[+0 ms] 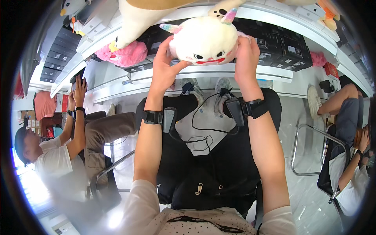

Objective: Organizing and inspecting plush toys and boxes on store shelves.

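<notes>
Between both hands is a white plush toy [207, 39] with rainbow-coloured horns, dark eyes and a red mouth. My left hand [168, 63] grips its left side, with the thumb under the face. On the opposite side my right hand [247, 57] holds it; part of the fingers is hidden behind the plush. The toy is in front of black boxes in the open front of a white counter. A pink fluffy plush [123, 54] lies left of my left hand. Each wrist wears a black strap with a grey device, and cables run between them.
Black boxes [289, 50] fill the shelf behind the toy. A large beige plush [138, 17] hangs over the white counter edge [308, 32]. Seated at the left, a co-worker [55, 152] holds a dark object; another [349, 164] sits at the right. Loose cable [199, 139] hangs between my knees.
</notes>
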Tool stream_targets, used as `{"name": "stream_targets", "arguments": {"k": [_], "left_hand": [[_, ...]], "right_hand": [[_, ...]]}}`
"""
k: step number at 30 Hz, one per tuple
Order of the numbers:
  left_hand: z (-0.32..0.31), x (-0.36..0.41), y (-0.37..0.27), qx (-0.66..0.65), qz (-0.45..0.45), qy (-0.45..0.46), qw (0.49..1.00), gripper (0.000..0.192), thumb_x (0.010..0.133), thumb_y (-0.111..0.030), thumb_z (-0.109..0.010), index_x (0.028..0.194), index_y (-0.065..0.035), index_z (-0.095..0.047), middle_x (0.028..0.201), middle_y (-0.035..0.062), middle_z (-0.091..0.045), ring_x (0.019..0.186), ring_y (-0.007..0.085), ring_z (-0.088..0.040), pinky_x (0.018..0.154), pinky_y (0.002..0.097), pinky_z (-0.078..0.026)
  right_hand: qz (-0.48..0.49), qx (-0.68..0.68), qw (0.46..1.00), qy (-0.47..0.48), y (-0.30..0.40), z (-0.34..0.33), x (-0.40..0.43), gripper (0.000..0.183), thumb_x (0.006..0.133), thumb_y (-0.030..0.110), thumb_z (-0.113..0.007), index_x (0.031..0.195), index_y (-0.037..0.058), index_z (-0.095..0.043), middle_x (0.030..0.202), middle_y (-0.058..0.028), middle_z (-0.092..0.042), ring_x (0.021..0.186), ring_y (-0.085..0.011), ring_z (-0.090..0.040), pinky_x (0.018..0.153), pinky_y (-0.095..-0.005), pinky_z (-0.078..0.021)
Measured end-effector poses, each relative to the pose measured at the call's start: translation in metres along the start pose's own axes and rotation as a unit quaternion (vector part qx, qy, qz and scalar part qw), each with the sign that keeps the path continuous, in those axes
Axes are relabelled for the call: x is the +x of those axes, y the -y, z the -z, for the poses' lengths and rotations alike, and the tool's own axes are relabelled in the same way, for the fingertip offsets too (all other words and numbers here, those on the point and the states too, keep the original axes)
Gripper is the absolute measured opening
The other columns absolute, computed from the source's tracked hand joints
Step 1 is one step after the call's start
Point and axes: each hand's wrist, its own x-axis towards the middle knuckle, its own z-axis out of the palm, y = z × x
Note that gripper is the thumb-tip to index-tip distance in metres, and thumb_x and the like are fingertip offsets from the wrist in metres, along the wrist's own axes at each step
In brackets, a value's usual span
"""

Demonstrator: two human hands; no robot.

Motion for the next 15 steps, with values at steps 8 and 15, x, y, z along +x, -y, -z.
{"name": "stream_targets", "arguments": {"k": [8, 15], "left_hand": [[0.015, 0.02, 0.013, 0.044, 0.007, 0.003, 0.999, 0.085, 0.076, 0.006, -0.083, 0.15, -0.0013, -0.041, 0.145, 0.0125, -0.052, 0.133, 0.0232, -0.052, 0.111, 0.0425, -0.045], [0.017, 0.012, 0.028, 0.071, 0.035, -0.016, 0.997, 0.081, 0.08, 0.003, -0.083, 0.15, -0.002, -0.043, 0.142, 0.011, -0.056, 0.13, 0.0206, -0.054, 0.108, 0.0395, -0.046]], "right_hand": [[0.009, -0.026, 0.999, 0.021, -0.009, -0.015, 0.017, 0.022, 0.095, 0.021, -0.055, 0.101, 0.0013, -0.062, 0.093, -0.002, -0.061, 0.087, -0.0102, -0.054, 0.08, -0.0256, -0.0428], [-0.014, -0.041, 0.998, 0.038, -0.021, -0.012, 0.024, 0.03, 0.09, 0.024, -0.059, 0.106, -0.0013, -0.061, 0.096, -0.0067, -0.064, 0.09, -0.015, -0.055, 0.085, -0.0275, -0.0445]]}}
